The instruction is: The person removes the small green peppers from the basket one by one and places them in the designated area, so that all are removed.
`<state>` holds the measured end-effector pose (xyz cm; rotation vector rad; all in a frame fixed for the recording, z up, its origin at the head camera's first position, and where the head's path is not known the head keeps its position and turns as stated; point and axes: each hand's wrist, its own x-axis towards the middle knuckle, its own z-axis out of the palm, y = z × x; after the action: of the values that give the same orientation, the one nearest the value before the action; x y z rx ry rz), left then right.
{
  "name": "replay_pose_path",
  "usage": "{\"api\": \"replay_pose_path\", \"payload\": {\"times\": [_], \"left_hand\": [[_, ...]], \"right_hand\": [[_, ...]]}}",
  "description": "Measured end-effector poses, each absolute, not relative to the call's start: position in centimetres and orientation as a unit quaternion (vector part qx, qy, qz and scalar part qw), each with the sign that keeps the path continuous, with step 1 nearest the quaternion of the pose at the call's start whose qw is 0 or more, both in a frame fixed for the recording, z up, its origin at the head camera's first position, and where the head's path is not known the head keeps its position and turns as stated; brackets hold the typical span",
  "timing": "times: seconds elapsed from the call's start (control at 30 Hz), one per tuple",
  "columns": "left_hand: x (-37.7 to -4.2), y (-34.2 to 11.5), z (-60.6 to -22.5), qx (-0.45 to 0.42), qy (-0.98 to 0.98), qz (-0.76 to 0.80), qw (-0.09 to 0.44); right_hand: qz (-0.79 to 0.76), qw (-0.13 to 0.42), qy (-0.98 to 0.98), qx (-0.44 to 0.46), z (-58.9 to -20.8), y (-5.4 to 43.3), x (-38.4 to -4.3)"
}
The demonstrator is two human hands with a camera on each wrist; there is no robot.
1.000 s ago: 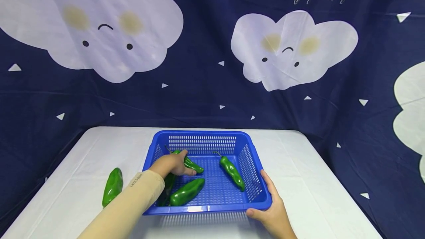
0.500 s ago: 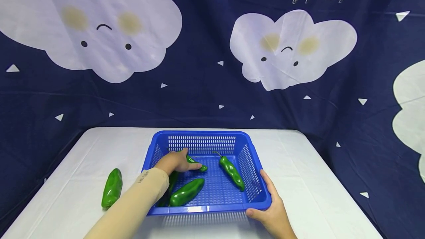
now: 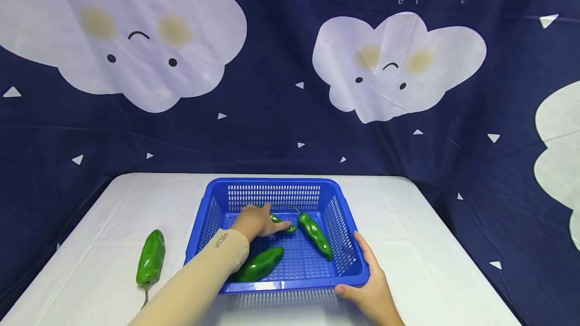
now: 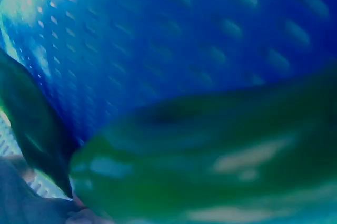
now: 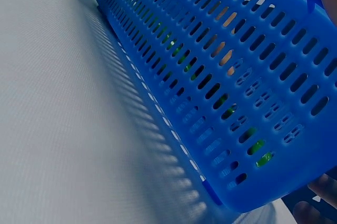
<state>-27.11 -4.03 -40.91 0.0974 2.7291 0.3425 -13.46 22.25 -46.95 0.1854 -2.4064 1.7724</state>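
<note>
In the head view, my left hand (image 3: 258, 221) reaches down into a blue plastic basket (image 3: 254, 286) and grips a slim green pepper (image 3: 291, 229), largely hidden beneath the fingers. A second green pepper (image 3: 315, 235) lies along the basket's right side, its stem pointing back. Below my left wrist a thicker pepper (image 3: 263, 264) rests near the front wall. The left wrist view is filled by a large blurred green pepper (image 4: 210, 155), with fingers (image 4: 31, 203) at the lower left. My right hand (image 3: 373, 286) holds the basket's front right corner, thumb on the rim.
A further green pepper (image 3: 151, 258) lies on the white tabletop (image 3: 408, 245), left of the basket. Behind the table hangs a dark blue cloth (image 3: 281, 64) with clouds. The right wrist view shows the basket's slotted side wall (image 5: 210, 66) close up.
My left hand has moved right inside the basket, the slim pepper shifting with it. The thick front pepper has shifted slightly right. My right hand has stayed on the corner.
</note>
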Motion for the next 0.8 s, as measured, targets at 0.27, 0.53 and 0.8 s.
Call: {"api": "replay_pose_path", "payload": {"times": [0.27,0.53,0.8], "left_hand": [[-27.1,-4.2,-40.6,0.048,0.964,0.149,0.215],[-26.9,-2.8,-40.6,0.028,0.966,0.143,0.213],[-26.7,-1.8,-40.6,0.026,0.972,0.112,0.205]], "right_hand": [[0.59,0.075,-0.802,0.056,-46.8,22.2,-13.4],[0.585,0.079,-0.805,0.055,-46.9,22.3,-13.4],[0.589,0.072,-0.803,0.066,-46.9,22.2,-13.5]]}}
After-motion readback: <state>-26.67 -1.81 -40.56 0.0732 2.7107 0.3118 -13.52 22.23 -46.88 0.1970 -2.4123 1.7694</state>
